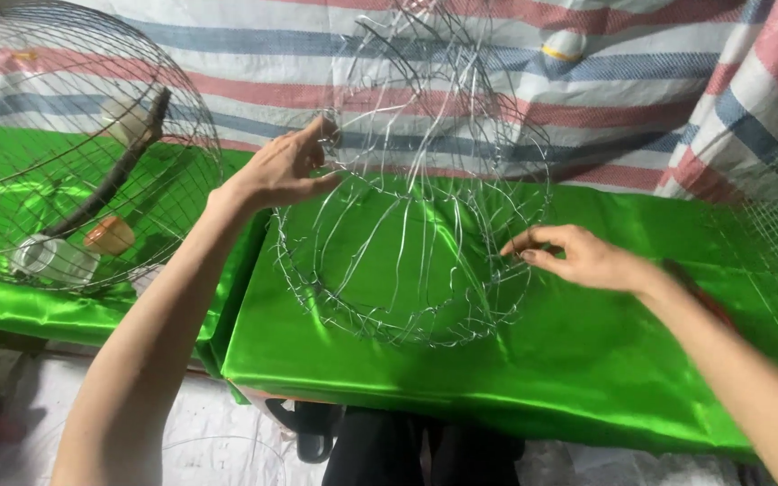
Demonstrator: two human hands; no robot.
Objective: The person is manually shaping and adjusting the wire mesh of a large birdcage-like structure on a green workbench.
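Bright, even lighting from above. Strong glare on green satin cloth [533, 360], worst far left. Wire frame [411, 234] slightly motion-blurred. Dim under table edge.

The left hand [285, 169] is held raised at the end of a bare forearm stretched up from below, its fingers [321, 129] bent forward and the thumb spread beneath them. The right hand [578, 256] is reached in from the right, palm down, the thumb and forefinger pinched together at their tips.

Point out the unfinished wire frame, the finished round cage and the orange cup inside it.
wire frame [407, 319], head view, lower ring
round cage [193, 117], head view, right wall
orange cup [110, 236], head view, its side
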